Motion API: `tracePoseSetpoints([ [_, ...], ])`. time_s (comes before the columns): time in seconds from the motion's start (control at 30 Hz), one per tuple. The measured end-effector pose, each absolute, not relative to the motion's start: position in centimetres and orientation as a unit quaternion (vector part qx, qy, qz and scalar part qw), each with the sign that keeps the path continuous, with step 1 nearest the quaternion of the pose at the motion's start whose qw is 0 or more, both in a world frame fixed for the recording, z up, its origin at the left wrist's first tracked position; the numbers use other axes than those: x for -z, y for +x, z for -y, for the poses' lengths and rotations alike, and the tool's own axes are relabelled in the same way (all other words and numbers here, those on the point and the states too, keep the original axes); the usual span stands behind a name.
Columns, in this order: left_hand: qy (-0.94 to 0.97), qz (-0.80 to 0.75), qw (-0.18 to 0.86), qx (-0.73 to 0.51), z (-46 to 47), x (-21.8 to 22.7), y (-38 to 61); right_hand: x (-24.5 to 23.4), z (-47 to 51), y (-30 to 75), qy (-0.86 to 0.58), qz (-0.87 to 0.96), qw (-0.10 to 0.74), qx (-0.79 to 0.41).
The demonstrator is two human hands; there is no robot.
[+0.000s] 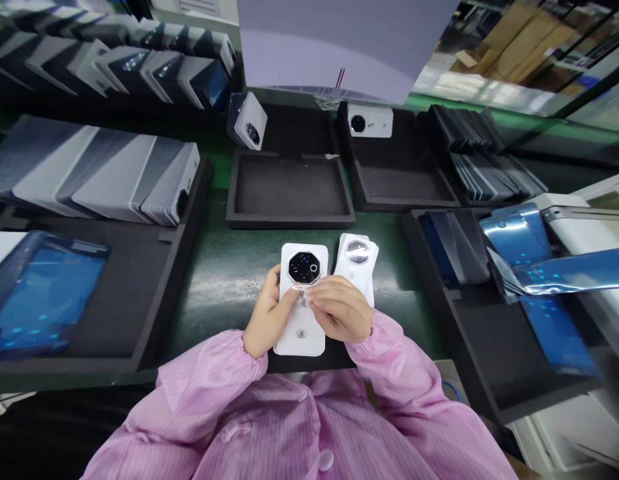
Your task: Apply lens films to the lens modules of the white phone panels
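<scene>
A white phone back panel [289, 339] with a black octagonal camera area [304, 268] lies upright in front of me. My left hand [269, 313] grips its left edge, the thumb reaching across its face. Just below the camera area my right hand [339, 308] is closed in a pinch, fingertips close to the left thumb. A shiny sliver that looks like thin clear film [303, 287] shows at those fingertips; its full outline is hidden. To the right, partly behind my right hand, sits a small stack of white panels [345, 265] with a round clear patch on top.
Black foam trays [290, 222] stand ahead, one with a white panel [372, 121] at its back. Rows of panels [114, 167] fill trays at left. Blue film sheets [519, 240] stick out over the right tray [476, 333]. A pale board [334, 40] hangs above.
</scene>
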State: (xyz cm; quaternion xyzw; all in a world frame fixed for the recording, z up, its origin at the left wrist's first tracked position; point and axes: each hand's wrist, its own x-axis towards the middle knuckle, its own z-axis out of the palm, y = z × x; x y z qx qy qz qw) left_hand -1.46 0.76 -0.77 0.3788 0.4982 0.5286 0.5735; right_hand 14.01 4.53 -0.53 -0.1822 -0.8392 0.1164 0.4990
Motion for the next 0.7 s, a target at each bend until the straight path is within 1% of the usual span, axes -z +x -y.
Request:
tracePoseSetpoints([
  [0.13,0.377,-0.501,0.574,-0.527,-0.85,0.79,-1.46,0.64,-4.53,14.02,-0.182,0.835,0.502,-0.133],
  [0.37,0.375,-0.490,0.579,-0.533,-0.70,1.01,-1.48,0.86,-4.54,14.17,-0.190,0.840,0.494,-0.119],
  [0.6,0.323,-0.468,0.627,-0.533,-0.57,0.66,-1.24,0.38,-4.55,14.02,-0.217,0.842,0.490,-0.052],
  [0.7,0.306,-0.458,0.644,-0.532,-0.51,0.39,-1.17,0.02,-4.65,13.96,-0.272,0.823,0.498,-0.024],
])
